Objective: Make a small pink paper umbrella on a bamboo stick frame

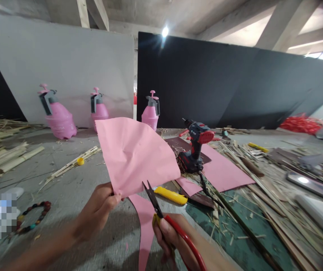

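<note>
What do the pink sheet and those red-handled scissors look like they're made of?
The pink sheet looks like thin matte paper or light card, judging by its soft creases and cut edge. The scissors seem to have dark steel blades and glossy red handles, probably plastic or plastic-coated metal.

- Sheet of pink paper (133, 156): curved, fan-like outline, creased and slightly rumpled, raised in the air, held by its lower left corner.
- Left hand (96, 210): bare, pinching that corner.
- Right hand (168, 235): bare, low in view, closed around the scissor handles.
- Scissors (153, 197): dark metal blades parted, tips at the sheet's lower edge; long red looped handles.
- Pink paper strip (145, 226): long, narrow, curved, lying flat below the sheet, between both hands.
</note>
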The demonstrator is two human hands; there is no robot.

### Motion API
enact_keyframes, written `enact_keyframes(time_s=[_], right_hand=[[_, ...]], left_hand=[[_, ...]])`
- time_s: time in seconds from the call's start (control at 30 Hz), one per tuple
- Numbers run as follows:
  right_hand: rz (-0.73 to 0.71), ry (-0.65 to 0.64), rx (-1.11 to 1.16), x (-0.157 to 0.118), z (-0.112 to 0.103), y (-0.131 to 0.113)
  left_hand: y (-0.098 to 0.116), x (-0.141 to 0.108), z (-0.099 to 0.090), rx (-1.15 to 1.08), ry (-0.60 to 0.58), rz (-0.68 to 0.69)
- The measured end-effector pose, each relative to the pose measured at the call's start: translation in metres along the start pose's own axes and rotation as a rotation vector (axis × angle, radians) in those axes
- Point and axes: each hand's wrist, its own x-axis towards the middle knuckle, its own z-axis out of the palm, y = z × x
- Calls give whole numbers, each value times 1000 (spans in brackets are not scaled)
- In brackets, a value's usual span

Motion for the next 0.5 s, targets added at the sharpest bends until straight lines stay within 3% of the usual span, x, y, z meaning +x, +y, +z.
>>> enact_keyframes(time_s=[0.17, 0.5], right_hand=[[-20, 20, 7, -1, 1, -3], [-40, -9, -23, 0, -2, 6]], left_hand=[[2, 1, -2, -10, 15, 35], [-14, 10, 1, -283, 99, -171]])
